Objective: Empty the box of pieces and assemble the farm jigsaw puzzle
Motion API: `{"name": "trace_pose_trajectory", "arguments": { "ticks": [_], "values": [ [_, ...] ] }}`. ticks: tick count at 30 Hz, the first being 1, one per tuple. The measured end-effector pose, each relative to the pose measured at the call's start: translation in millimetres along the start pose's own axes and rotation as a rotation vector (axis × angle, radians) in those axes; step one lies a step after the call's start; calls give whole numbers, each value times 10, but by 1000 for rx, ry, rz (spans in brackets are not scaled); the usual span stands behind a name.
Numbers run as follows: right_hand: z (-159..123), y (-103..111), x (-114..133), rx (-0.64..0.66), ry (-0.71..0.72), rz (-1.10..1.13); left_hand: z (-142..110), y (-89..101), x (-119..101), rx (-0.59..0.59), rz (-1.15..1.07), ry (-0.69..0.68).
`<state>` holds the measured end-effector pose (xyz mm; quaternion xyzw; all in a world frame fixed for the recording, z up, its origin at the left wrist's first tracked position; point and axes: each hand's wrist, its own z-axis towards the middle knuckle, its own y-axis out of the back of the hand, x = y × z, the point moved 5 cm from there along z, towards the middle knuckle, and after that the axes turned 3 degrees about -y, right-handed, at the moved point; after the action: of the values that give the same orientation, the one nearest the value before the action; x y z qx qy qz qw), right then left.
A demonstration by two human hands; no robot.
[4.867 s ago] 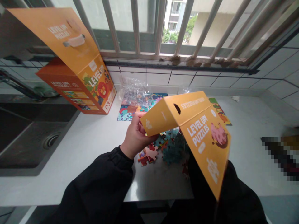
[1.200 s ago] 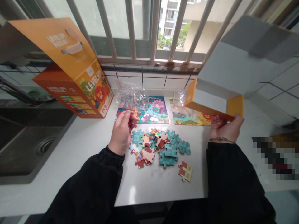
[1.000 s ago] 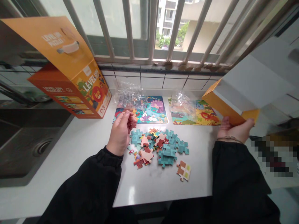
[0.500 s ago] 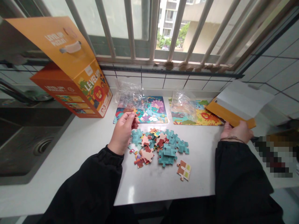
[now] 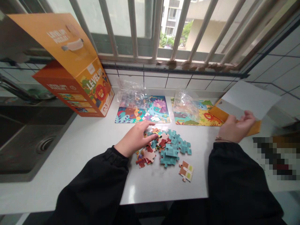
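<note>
Reaches with left hand (image 5: 137, 137), fingers open, over left part of puzzle pieces (image 5: 172, 148) on white counter (image 5: 164, 189). Has right hand (image 5: 235, 127) open before yellow box (image 5: 218, 114), by lion board (image 5: 206, 116); cannot tell if touching.

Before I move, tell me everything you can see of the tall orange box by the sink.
The tall orange box looks like printed card, with a redder side bearing small pictures. Its front reads "LEVEL UP" above a lion. The top flap is raised, with a pale handle. It stands upright on the counter, beside the sink. Neither hand touches it; crumpled clear plastic lies close by. Its inside is hidden.
</note>
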<state>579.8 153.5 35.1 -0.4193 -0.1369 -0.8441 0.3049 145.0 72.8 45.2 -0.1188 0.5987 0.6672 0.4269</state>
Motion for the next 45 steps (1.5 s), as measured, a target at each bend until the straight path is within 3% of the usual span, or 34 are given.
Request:
{"name": "trace_pose_trajectory", "arguments": {
  "ticks": [2,5,9,12,15,19,26,33,40,45],
  "values": [
    [-180,-120,180,41,47,-48,-14,-125,-24,74,58,-83],
    [-532,-435,534,415,120,-37,-25,-270,-12,117,98,-128],
    [-1072,-709,1052,947,325,11,-13,-290,6,88,100,-124],
    [-1495,-748,1319,1334,437,91,-3,-243,14,58,115,-110],
    [-1838,-690,1382,1528,513,12,-6,-199,28,34,139,-86],
    [-2033,-630,1228,1538,522,-240,-19,-143,62,-15,181,-34],
    [-1863,-647,1097,1409,503,-338,-102,-35,128,-43,193,13],
    [-1767,-578,958,1303,503,-366,-625,238,196,-157,136,64],
    [-1637,-505,927,1111,374,-256,-1038,299,284,-197,171,103],
    [-1412,-260,966,841,175,-141,-1143,409,385,-266,238,171]
  ]
}}
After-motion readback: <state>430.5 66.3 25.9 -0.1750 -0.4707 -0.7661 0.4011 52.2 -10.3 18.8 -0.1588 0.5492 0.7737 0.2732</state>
